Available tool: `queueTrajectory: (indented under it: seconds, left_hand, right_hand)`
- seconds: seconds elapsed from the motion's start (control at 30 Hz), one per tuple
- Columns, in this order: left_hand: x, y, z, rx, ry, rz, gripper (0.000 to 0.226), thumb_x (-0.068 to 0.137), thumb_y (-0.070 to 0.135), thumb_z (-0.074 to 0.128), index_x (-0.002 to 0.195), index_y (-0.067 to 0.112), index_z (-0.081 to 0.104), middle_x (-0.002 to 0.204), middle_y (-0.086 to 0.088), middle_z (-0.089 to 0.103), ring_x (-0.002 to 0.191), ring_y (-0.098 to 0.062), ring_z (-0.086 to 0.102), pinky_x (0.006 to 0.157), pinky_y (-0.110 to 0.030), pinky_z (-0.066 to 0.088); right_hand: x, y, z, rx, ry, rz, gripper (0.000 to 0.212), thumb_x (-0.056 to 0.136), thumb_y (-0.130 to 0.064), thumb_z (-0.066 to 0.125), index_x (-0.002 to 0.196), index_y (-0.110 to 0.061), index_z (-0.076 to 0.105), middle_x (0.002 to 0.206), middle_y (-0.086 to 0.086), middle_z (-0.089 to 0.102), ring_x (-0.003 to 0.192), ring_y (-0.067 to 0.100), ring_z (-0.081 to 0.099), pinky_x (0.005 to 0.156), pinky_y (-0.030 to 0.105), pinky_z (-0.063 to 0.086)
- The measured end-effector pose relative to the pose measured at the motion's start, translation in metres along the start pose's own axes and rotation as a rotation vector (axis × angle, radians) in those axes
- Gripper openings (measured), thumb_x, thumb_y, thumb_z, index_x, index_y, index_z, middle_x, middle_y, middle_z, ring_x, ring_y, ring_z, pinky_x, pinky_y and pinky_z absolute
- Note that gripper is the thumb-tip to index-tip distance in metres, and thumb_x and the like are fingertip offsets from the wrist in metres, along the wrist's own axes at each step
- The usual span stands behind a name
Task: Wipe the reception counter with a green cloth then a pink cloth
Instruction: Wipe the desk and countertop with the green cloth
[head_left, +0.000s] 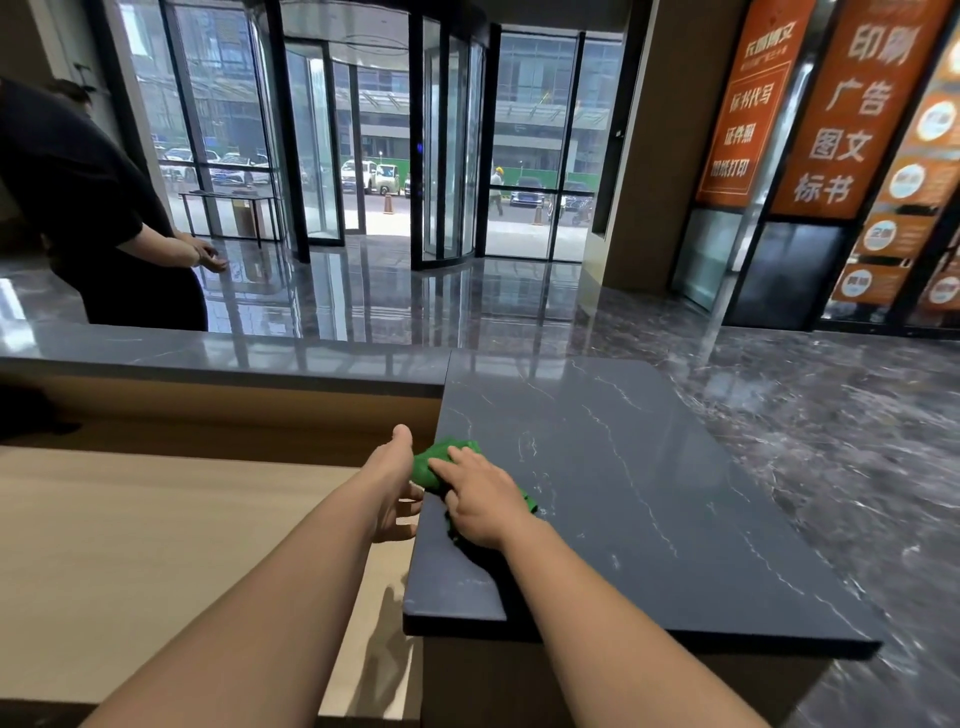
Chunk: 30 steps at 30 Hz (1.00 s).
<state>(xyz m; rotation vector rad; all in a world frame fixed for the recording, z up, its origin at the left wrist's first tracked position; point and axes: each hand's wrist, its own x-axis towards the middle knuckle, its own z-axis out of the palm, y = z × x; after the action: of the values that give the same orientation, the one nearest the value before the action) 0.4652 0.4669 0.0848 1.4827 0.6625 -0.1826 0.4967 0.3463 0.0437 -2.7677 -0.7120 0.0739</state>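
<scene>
Wiping with green cloth (436, 462) | right hand (478, 501) presses it flat-fingered on surface (623, 467) | left hand (392, 488) empty, fingers loose, beside | next likely: sweep rightward

Far ahead and left of the left hand (387, 493), a person in black clothing (78, 197) stands on the glossy marble floor (467, 296). Straight ahead of both hands: a revolving glass door (384, 130). Ahead and right of the right hand (475, 506): orange banners (852, 104) with white characters.

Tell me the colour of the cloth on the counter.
The cloth is bright green, head view.
</scene>
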Motion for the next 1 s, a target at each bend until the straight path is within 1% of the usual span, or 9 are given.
queueTrajectory:
  seconds: [0.1, 0.2, 0.33, 0.43, 0.53, 0.7, 0.83, 0.9, 1.0]
  left_hand:
    - [-0.008, 0.001, 0.002, 0.033, 0.003, -0.016, 0.044, 0.098, 0.057, 0.019, 0.112, 0.020, 0.039, 0.110, -0.016, 0.059, 0.093, -0.028, 0.059, 0.079, -0.041, 0.049]
    - [-0.013, 0.000, 0.000, 0.064, 0.001, -0.017, 0.042, 0.098, 0.058, 0.020, 0.113, 0.022, 0.036, 0.106, -0.015, 0.057, 0.093, -0.028, 0.057, 0.088, -0.044, 0.051]
    - [-0.019, -0.003, -0.001, 0.099, -0.017, -0.011, 0.042, 0.098, 0.058, 0.019, 0.114, 0.022, 0.035, 0.105, -0.017, 0.058, 0.091, -0.028, 0.062, 0.087, -0.043, 0.052]
    - [-0.021, -0.003, 0.000, 0.124, -0.036, -0.005, 0.042, 0.098, 0.058, 0.019, 0.116, 0.024, 0.035, 0.105, -0.017, 0.059, 0.095, -0.029, 0.064, 0.090, -0.044, 0.053]
    - [-0.021, -0.002, 0.000, 0.141, -0.057, -0.010, 0.048, 0.098, 0.060, 0.019, 0.125, 0.024, 0.036, 0.106, -0.017, 0.060, 0.094, -0.029, 0.064, 0.084, -0.042, 0.054]
    - [-0.012, 0.002, -0.005, 0.173, -0.072, -0.029, 0.057, 0.096, 0.063, 0.018, 0.133, 0.023, 0.036, 0.107, -0.018, 0.060, 0.090, -0.028, 0.065, 0.081, -0.042, 0.055]
    - [-0.005, 0.006, -0.009, 0.160, -0.109, -0.043, 0.064, 0.095, 0.065, 0.020, 0.139, 0.020, 0.033, 0.111, -0.020, 0.060, 0.079, -0.025, 0.060, 0.068, -0.037, 0.055]
    - [-0.002, 0.005, -0.012, 0.116, -0.127, -0.053, 0.067, 0.095, 0.066, 0.021, 0.141, 0.019, 0.032, 0.109, -0.020, 0.061, 0.078, -0.025, 0.058, 0.071, -0.039, 0.055]
    - [0.001, 0.003, -0.018, 0.038, -0.164, -0.089, 0.072, 0.094, 0.066, 0.023, 0.145, 0.015, 0.028, 0.112, -0.017, 0.060, 0.083, -0.025, 0.056, 0.080, -0.044, 0.054]
  right_hand:
    - [-0.012, 0.030, -0.011, 0.001, 0.015, 0.058, 0.055, 0.100, -0.016, 0.035, 0.153, -0.026, 0.026, 0.162, 0.001, 0.013, 0.150, 0.018, 0.008, 0.120, 0.034, 0.011]
    - [-0.025, 0.062, -0.022, -0.010, 0.030, 0.140, 0.055, 0.099, -0.015, 0.034, 0.153, -0.026, 0.027, 0.162, 0.001, 0.013, 0.149, 0.017, 0.010, 0.118, 0.030, 0.011]
    - [-0.044, 0.103, -0.036, -0.030, 0.050, 0.280, 0.057, 0.098, -0.014, 0.034, 0.153, -0.027, 0.026, 0.162, 0.001, 0.013, 0.150, 0.017, 0.010, 0.118, 0.029, 0.011]
    - [-0.054, 0.125, -0.043, -0.041, 0.068, 0.381, 0.056, 0.099, -0.015, 0.034, 0.153, -0.027, 0.025, 0.162, 0.002, 0.013, 0.150, 0.018, 0.009, 0.119, 0.029, 0.010]
    - [-0.056, 0.132, -0.041, -0.037, 0.097, 0.450, 0.055, 0.100, -0.016, 0.033, 0.153, -0.026, 0.025, 0.162, 0.002, 0.013, 0.150, 0.019, 0.009, 0.120, 0.032, 0.011]
    - [-0.042, 0.106, -0.026, -0.056, 0.189, 0.583, 0.055, 0.097, -0.014, 0.033, 0.151, -0.022, 0.027, 0.160, 0.006, 0.019, 0.149, 0.024, 0.013, 0.119, 0.037, 0.018]
    - [-0.023, 0.051, -0.008, -0.002, 0.239, 0.677, 0.059, 0.096, -0.015, 0.033, 0.154, -0.019, 0.019, 0.162, 0.010, 0.008, 0.150, 0.027, 0.004, 0.121, 0.042, 0.007]
    - [-0.012, 0.020, 0.002, 0.022, 0.246, 0.659, 0.060, 0.097, -0.015, 0.033, 0.154, -0.019, 0.016, 0.163, 0.010, 0.005, 0.150, 0.028, 0.001, 0.121, 0.043, 0.004]
    - [0.000, -0.029, 0.015, 0.021, 0.219, 0.569, 0.061, 0.099, -0.019, 0.036, 0.155, -0.018, 0.013, 0.163, 0.012, 0.003, 0.150, 0.028, -0.001, 0.121, 0.044, 0.003]
